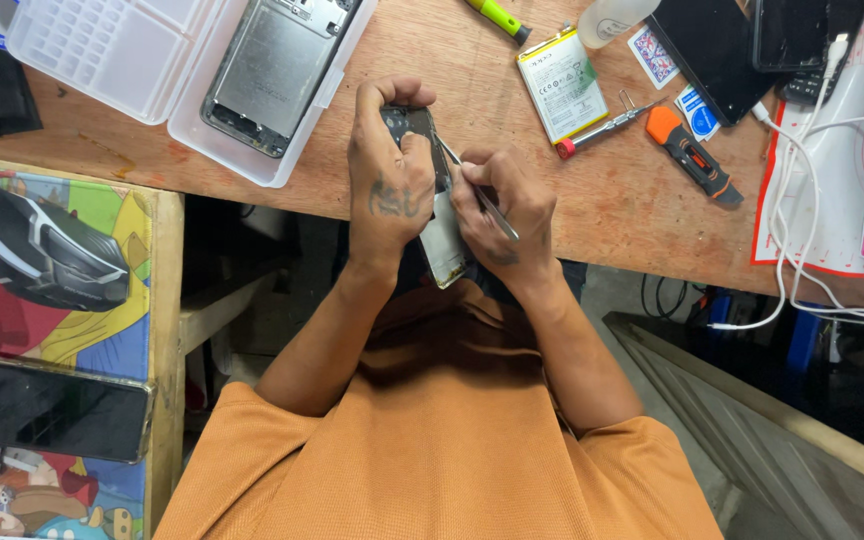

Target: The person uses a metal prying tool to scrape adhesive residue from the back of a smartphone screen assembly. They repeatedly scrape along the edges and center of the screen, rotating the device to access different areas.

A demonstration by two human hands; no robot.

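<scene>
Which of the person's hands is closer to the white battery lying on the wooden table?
Right. The right hand sits just below the battery; the left hand is farther left, holding the opened phone.

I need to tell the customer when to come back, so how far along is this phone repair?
Done: the battery lies out on the table. In hand: the left hand grips the opened phone while the right hand works tweezers inside. Left: the metal frame waits in the tray.

On the desk [592,200], a tray [152,60] lies far left holding a phone frame [272,75]; a battery [562,85], screwdriver [602,128] and knife [694,155] lie right; a mat [852,150] lies farthest right.
</scene>
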